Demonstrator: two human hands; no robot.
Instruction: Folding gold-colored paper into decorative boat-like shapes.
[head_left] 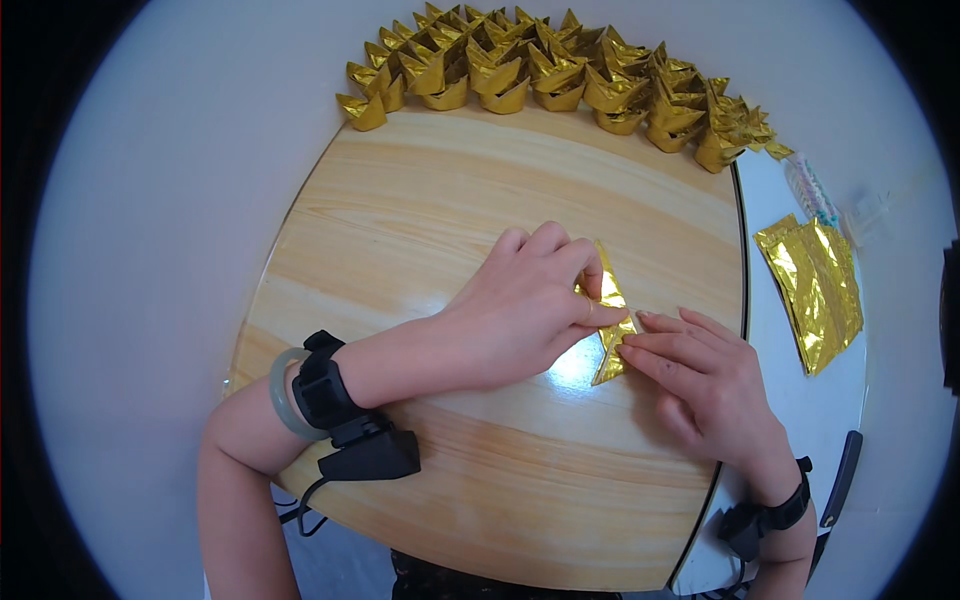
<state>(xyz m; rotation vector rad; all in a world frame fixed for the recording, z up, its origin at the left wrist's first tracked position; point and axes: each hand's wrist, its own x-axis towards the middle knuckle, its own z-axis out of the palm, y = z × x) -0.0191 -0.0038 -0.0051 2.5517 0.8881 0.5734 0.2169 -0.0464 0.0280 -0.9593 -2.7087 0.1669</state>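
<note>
A narrow folded strip of gold foil paper [611,368] lies on the wooden tabletop, tapering to a point at its far end. My left hand [525,305] reaches across from the left and is closed on the strip, its thumb and bent fingers around the middle of it. A ring shows on that hand. My right hand [703,378] lies beside the strip with its fingers stretched out, fingertips touching the right edge. The left fingers cover part of the foil, so its far folds are partly hidden.
Several folded gold paper boats [500,85] are crowded along the table's far edge. On the white surface at the right lie a stack of gold foil sheets [815,300], a patterned tube-shaped packet [812,190] and a long black object [847,478]. Black straps with boxes circle both wrists.
</note>
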